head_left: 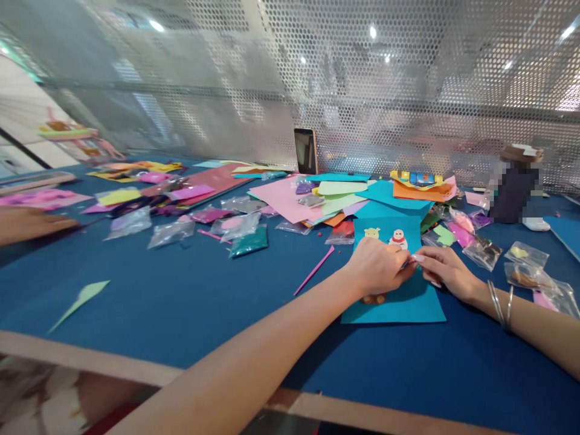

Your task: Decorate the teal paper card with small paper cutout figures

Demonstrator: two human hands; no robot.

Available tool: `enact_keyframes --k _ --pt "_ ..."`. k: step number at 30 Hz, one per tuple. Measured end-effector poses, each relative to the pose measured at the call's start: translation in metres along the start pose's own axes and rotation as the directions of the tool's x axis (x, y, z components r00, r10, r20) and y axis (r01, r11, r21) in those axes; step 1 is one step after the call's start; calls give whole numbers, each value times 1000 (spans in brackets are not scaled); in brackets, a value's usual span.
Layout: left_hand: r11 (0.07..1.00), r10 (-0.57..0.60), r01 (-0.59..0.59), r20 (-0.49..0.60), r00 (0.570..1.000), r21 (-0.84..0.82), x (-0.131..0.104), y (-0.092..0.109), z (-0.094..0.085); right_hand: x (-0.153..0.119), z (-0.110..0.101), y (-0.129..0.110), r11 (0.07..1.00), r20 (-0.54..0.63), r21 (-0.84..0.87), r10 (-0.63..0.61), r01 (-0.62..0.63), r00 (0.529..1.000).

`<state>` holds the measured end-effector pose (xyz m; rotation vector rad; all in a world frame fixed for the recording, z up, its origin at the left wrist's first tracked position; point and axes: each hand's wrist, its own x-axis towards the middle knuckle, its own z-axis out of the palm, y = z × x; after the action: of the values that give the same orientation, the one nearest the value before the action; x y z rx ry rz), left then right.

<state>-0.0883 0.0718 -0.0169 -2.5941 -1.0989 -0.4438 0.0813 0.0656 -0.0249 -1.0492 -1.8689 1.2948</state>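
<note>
A blue paper sheet [421,308] lies on the dark blue table, bearing a yellow animal head [372,233] and a white and pink figure with a red scarf [398,237]. Small brown round pieces [374,299] show below my left hand [379,263], which is over the sheet with its fingers closed. My right hand [441,270], two bangles on its wrist, meets it at the sheet's right side. Between the pinched fingertips of both hands is something tiny and reddish, too small to name. A pink plastic tool [314,270] lies left of the sheet.
Bags of colored clay [248,241] and colored papers [290,196] spread along the back. A phone [306,151] leans against the perforated metal screen [362,90]. A dark bottle [514,190] stands at right. Another person's hand [38,225] rests at far left, near a green paper scrap [86,294].
</note>
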Motion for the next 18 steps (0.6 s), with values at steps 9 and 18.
enact_keyframes --k 9,18 --pt "1000 4 -4 9 1000 -7 0 -1 2 1 1 3 1000 -14 -13 25 -25 1000" --pt "1000 12 -12 72 997 -3 2 2 -1 3 0 5 999 -112 -21 38 -40 993"
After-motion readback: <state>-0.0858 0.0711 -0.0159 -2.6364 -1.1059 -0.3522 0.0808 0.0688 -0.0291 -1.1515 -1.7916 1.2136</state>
